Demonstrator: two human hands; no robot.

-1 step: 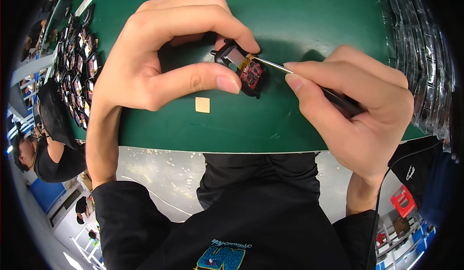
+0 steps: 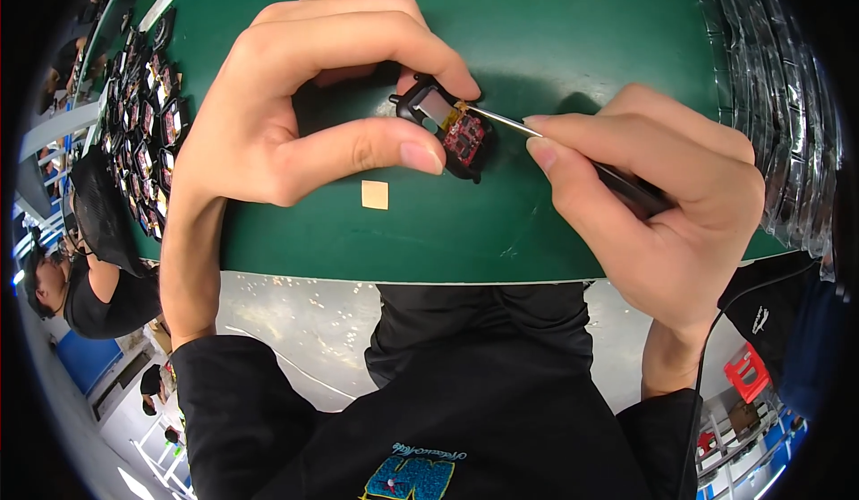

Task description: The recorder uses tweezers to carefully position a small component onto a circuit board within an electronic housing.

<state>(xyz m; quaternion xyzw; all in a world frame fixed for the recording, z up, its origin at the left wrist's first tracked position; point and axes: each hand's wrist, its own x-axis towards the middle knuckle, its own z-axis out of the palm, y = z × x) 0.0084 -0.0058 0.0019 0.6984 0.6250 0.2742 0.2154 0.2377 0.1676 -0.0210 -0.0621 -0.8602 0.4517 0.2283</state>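
My left hand (image 2: 331, 97) holds a small black plastic device housing (image 2: 413, 106) over the table, gripped between thumb and forefinger. Inside it sit a red circuit board (image 2: 464, 137), a silver-grey rectangular part (image 2: 436, 106) and some amber tape between them. From the right, my right hand (image 2: 662, 187) pinches slim metal tweezers (image 2: 506, 122) with a dark handle. Their tip meets the amber piece at the housing's upper edge, close to my left forefinger. Whether the tip grips anything is too small to tell.
A small pale yellow square (image 2: 375, 195) lies on the green table (image 2: 429, 240). Many similar black housings (image 2: 143, 133) crowd its left side. Clear plastic trays (image 2: 778, 115) are stacked along the right. A person in black (image 2: 103, 290) sits beyond on the left; a red stool (image 2: 746, 372) stands lower right.
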